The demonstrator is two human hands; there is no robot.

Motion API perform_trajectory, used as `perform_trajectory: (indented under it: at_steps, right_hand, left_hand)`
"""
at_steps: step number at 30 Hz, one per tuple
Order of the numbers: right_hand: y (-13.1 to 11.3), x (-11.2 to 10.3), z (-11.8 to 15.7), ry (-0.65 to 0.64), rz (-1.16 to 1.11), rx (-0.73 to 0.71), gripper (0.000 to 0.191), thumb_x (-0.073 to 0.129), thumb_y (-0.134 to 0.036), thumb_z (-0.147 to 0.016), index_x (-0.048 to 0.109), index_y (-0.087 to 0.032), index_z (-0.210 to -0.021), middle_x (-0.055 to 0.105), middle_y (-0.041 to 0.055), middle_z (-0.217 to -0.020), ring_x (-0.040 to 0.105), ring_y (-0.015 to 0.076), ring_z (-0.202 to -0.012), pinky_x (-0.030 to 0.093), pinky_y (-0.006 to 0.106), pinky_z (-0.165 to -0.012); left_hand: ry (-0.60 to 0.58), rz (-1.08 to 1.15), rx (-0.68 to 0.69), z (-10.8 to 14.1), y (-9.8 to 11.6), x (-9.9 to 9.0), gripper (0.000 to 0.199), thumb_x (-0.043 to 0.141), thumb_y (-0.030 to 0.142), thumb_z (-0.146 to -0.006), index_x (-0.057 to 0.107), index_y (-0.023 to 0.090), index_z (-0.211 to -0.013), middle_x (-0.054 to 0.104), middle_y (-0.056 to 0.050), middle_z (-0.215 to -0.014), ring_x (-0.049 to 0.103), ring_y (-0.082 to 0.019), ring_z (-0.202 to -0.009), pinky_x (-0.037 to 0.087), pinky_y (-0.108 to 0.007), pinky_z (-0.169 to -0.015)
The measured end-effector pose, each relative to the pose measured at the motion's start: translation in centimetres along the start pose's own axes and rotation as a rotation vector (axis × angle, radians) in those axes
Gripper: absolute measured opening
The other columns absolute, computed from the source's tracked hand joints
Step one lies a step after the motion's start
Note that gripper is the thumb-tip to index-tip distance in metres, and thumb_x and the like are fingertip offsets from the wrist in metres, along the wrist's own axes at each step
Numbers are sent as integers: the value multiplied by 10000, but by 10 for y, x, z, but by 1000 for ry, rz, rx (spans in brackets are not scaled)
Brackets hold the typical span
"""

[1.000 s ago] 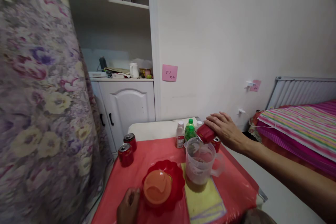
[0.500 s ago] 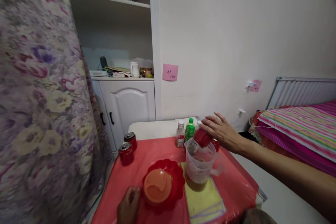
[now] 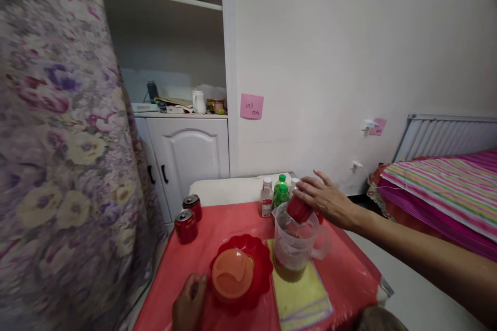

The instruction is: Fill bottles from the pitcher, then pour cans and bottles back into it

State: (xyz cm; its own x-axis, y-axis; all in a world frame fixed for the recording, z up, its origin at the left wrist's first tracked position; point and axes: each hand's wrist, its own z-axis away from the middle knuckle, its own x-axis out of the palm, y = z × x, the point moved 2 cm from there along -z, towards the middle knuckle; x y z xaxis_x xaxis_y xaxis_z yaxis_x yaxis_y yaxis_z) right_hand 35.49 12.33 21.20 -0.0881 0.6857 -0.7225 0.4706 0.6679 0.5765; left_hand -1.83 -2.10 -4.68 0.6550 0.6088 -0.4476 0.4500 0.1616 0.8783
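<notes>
Head cam, my obs. R hand [image 3: 320,199]: fingers wrapped partway round red drink can [image 3: 298,210], index lifted off; grip from above/side, prob. so wrist can tip it. Can is tilted, low end at/over mouth of clear measuring jug [image 3: 295,256], likely so any drips stay inside. Can't tell if can touches rim. Jug upright w/ some liquid in it, on yellow cloth [image 3: 303,302], maybe to catch spills; handle to R, unheld.

L hand [image 3: 189,302]: curled in loose fist, nothing seen in it, just beside red scalloped dish [image 3: 264,274]; prob. parked, not bracing. Orange lidded bowl [image 3: 232,275] sits in dish.

Two upright cans [image 3: 186,227] at L, close tog., approx. out of the way. Bottles [image 3: 281,197] grouped behind jug, within reach.
</notes>
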Motion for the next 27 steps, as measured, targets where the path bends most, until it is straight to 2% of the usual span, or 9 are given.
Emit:
perform_trajectory:
  at_steps: [8, 16, 19, 22, 24, 27]
  right_hand:
    - [2, 0, 4, -7, -1, 5, 354, 497, -197, -959, 508, -220, -1312, 625, 73, -1297, 479, 263, -1238, 202, 541, -1126]
    - [9, -2, 15, 20, 8, 75, 402, 514, -158, -933, 506, -228, -1328, 628, 82, -1299, 504, 267, -1215, 229, 558, -1110]
    - [9, -7, 17, 23, 2, 92, 402, 525, -156, -928, 508, -222, -1324, 632, 85, -1291, 507, 268, -1212, 230, 555, -1111]
    - [9, -8, 20, 16, -3, 123, 408, 515, -148, -932, 494, -212, -1335, 627, 89, -1298, 507, 269, -1211, 220, 561, -1114]
    - [8, -7, 22, 20, 6, 122, 403, 507, -146, -936, 493, -209, -1334, 628, 87, -1297, 506, 269, -1213, 220, 561, -1114]
    - [6, -3, 24, 37, 24, 82, 391, 512, -152, -934, 507, -220, -1318, 637, 82, -1286, 505, 266, -1215, 223, 563, -1110]
  left_hand:
    - [-14, -17, 8, 0, 1, 1, 366, 452, 592, -818, 509, 248, -707, 588, 49, -617, 592, -184, -645, 441, -257, -621]
    - [-83, -18, 33, -1, 18, -4, 358, 483, 581, -814, 466, 255, -667, 570, 67, -583, 593, -166, -599, 458, -243, -596]
    - [-66, -12, 32, 9, 24, -7, 335, 470, 579, -816, 509, 255, -741, 655, 38, -678, 647, -192, -686, 493, -262, -654]
    - [10, 5, -8, 24, 26, -10, 355, 465, 590, -810, 552, 250, -863, 722, -7, -822, 681, -228, -793, 520, -298, -713]
    - [47, 17, -35, 33, 24, -9, 380, 468, 601, -794, 559, 246, -896, 735, -28, -854, 690, -245, -815, 531, -317, -719]
    - [25, 42, -52, 41, 18, -5, 393, 479, 606, -773, 563, 243, -900, 741, -37, -854, 698, -250, -818, 539, -322, -721]
